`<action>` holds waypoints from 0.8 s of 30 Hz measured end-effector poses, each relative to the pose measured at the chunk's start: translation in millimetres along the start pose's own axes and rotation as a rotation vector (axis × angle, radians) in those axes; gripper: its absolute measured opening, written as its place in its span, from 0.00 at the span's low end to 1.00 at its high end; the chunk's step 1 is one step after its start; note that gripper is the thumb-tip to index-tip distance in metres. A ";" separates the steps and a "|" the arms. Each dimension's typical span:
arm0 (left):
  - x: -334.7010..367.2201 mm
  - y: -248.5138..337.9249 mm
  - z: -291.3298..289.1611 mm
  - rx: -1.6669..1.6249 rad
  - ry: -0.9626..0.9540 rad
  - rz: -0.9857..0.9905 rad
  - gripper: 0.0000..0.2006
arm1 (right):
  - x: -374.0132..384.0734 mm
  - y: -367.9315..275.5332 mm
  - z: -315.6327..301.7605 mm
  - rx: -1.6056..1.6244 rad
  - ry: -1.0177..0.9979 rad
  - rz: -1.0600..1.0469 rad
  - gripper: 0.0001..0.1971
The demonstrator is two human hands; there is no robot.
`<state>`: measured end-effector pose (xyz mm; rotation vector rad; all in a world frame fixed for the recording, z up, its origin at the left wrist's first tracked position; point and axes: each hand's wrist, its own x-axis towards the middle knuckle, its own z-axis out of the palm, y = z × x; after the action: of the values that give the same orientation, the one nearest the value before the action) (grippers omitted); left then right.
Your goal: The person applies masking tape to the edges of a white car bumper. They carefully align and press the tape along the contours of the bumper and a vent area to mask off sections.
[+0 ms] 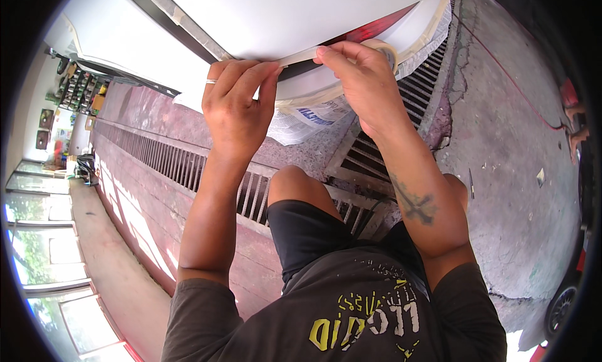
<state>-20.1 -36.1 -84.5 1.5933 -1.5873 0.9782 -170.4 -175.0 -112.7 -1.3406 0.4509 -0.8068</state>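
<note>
Pinching a pale tape strip point(302, 57) right at the lower edge of the white panel point(313, 14), thumb against fingertips on the left hand point(237, 105)! Gripping it farther right, too, between thumb and forefinger of the right hand point(365, 75), and seemingly cradling the half-hidden tape roll point(390, 50) behind those fingers.

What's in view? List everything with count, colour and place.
Tape roll: one, cream, upper centre-right
Tape strip: one, cream, top centre
Body panels: several, white, top
Glossy part: one, red, top centre-right
Newspaper: count unclear, grey-white, below panels
Grating: two runs, grey, left to centre-right
Shelves: several, multicoloured contents, far left
Windows: several, bright, lower left
Wheel: one, black, lower right
Shirt: one, dark grey, bottom
Left hand: one, ungloved, at strip's left end
Right hand: one, ungloved, at strip's right end
</note>
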 end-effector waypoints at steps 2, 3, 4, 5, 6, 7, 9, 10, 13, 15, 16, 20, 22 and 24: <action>0.4 0.3 0.6 -0.004 -0.001 0.000 0.10 | 0.3 1.7 -0.6 0.013 -0.003 -0.006 0.14; 1.0 0.6 0.8 -0.006 -0.003 0.001 0.10 | 0.1 2.0 -0.4 0.017 0.008 -0.001 0.14; 1.6 0.8 0.7 -0.008 -0.005 0.002 0.10 | -0.2 2.4 0.0 0.020 0.019 0.003 0.14; 2.3 1.7 -0.7 -0.002 -0.017 -0.002 0.10 | -0.3 2.8 0.3 0.024 0.029 0.008 0.14; 3.1 3.3 -2.5 0.004 -0.028 -0.005 0.10 | 0.0 3.7 0.1 0.027 0.020 -0.005 0.14; 3.6 4.3 -3.6 0.009 -0.039 -0.009 0.10 | 0.5 4.7 -0.1 0.029 0.011 -0.019 0.14; 3.1 3.8 -4.4 0.016 -0.029 -0.012 0.10 | 1.7 7.0 -0.1 0.042 -0.005 -0.029 0.14; 2.8 3.5 -4.5 0.020 -0.024 -0.014 0.09 | 2.5 8.4 0.1 0.052 -0.013 -0.027 0.13; 2.0 3.3 -1.6 -0.003 0.005 -0.019 0.10 | 2.9 8.6 0.9 0.066 0.000 -0.019 0.13; 1.8 5.8 -2.6 -0.001 -0.017 -0.051 0.10 | 2.6 7.8 1.2 0.062 0.010 -0.013 0.12; 1.8 6.4 -3.1 -0.001 -0.028 -0.067 0.11 | 2.3 7.4 0.9 0.055 0.010 -0.011 0.12; 2.3 4.5 -1.9 -0.008 -0.014 -0.053 0.11 | 2.6 9.6 -0.5 0.076 -0.006 -0.034 0.12; 2.1 2.3 -1.6 -0.019 -0.008 -0.052 0.11 | 2.0 9.0 0.2 0.068 -0.010 -0.015 0.13; 3.5 2.0 -5.1 -0.010 -0.031 -0.048 0.10 | 2.0 8.6 0.0 0.043 -0.009 -0.016 0.13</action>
<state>-22.4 -33.5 -79.0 1.6399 -1.5646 0.9232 -166.9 -176.3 -120.7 -1.3086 0.4135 -0.8194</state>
